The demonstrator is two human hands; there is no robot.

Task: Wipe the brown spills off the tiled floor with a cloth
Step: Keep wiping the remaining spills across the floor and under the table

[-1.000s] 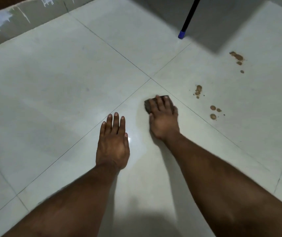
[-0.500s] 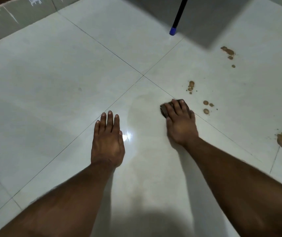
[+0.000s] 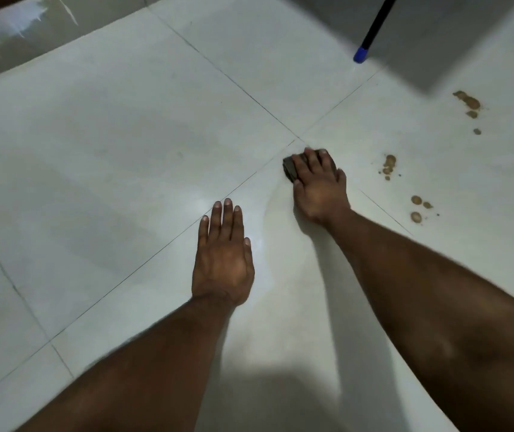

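My right hand (image 3: 319,190) presses a small dark cloth (image 3: 290,170) flat on the pale tiled floor (image 3: 124,151), just below where the tile joints cross. Only the cloth's left edge shows from under the fingers. Brown spills lie to the right of that hand: a cluster of drops (image 3: 388,166), three rounder drops (image 3: 416,208) nearer me, and a farther patch (image 3: 469,102). My left hand (image 3: 223,254) rests flat on the floor, fingers straight, a little left of and nearer than the cloth. A faint damp smear curves between the two hands.
A black pole with a blue tip (image 3: 360,54) stands on the floor at the upper right, beside a grey shadowed block (image 3: 455,42). A glossy skirting with white paint marks (image 3: 15,29) runs along the upper left.
My right hand slid the cloth to the right towards the drops, then back left and forward to the tile joint crossing. My left hand stayed planted on the floor.
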